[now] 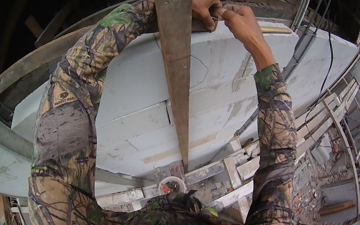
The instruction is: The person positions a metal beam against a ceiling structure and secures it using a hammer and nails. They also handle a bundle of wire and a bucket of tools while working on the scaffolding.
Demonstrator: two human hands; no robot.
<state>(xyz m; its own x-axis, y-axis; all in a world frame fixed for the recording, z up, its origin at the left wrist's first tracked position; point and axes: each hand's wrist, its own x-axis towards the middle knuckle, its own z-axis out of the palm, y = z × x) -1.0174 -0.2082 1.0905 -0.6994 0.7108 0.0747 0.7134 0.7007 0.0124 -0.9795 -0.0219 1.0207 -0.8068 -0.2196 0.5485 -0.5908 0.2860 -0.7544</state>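
Observation:
Both my hands meet at the top edge of a white block wall [145, 92], their fingertips almost touching. My left hand [204, 8] reaches behind an upright wooden plank [173, 44], its fingers curled and pinched beside a dark horizontal timber [200, 25]. My right hand [243, 22] comes in from the right with thumb and fingers pressed together. Whatever small thing lies between the fingertips is too small to make out. A thin wire [207, 71] loops down against the wall face, right of the plank; its upper end is hard to follow.
Right of my right hand, a yellowish strip [275, 30] lies on the wall top. Steel bars [302, 11] and a dark cable [329, 57] stand beyond it. Far below are a white bucket [173, 183], scaffold boards [233, 172] and rubble [308, 193]. Curved-looking timber [19, 67] runs along the left.

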